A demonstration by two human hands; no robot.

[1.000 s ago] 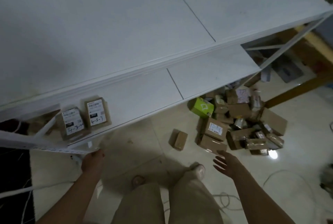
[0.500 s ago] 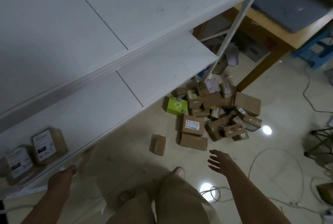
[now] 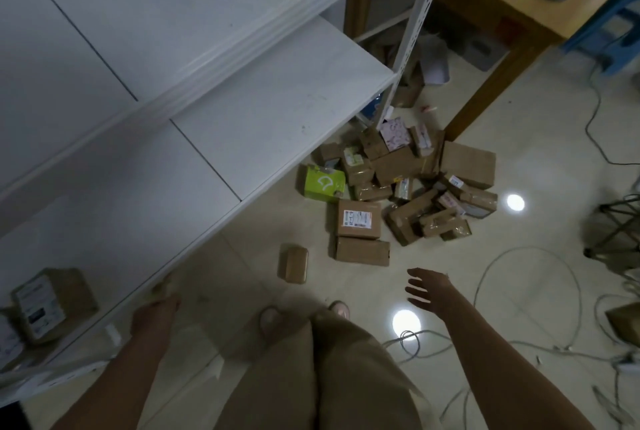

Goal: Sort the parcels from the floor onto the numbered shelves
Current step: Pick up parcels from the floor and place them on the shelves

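Sorting, return leg. Within the last second the person has turned from the shelf (image 3: 277, 100) toward the floor heap (image 3: 394, 166). Two labelled parcels (image 3: 52, 305) already sit shelved at lower left, so another pick is due. Right hand (image 3: 429, 291), fingers spread and empty, reaches toward the heap. Left hand (image 3: 156, 312) lies at the shelf's front edge, grip indistinct. Floor: one lone brown parcel (image 3: 293, 265), one green box (image 3: 323, 183), roughly eighteen heaped cartons, overlap blurring the tally.

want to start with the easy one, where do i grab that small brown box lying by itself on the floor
Come straight down from above and pinch the small brown box across its two long sides. It lies flat, clear of the pile, so nothing blocks either side, and its width looks narrow enough for one hand.
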